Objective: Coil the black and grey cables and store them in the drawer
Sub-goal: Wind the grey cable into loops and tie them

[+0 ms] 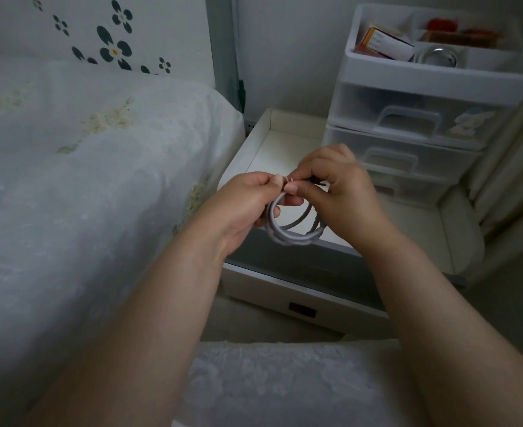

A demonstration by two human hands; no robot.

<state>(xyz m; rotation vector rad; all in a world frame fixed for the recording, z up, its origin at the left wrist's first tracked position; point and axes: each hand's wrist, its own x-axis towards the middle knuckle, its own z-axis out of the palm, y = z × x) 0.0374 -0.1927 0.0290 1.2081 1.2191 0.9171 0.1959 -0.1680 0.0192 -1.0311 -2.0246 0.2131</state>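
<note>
A grey cable point(288, 234) hangs in a small coil of several loops between my hands, above the front edge of the open white drawer point(258, 140). My left hand point(248, 208) pinches the top of the coil with thumb and fingers. My right hand point(337, 189) pinches the same spot from the right, where a thin pale tie or wire end shows. Something dark pokes out beside my right thumb; I cannot tell if it is the black cable. The drawer's visible floor looks bare.
A bed point(84, 167) with a pale patterned sheet fills the left. A white plastic drawer unit point(414, 124) stands behind the open drawer, its top tray point(439, 69) holding boxes and small items. My lap lies at the bottom.
</note>
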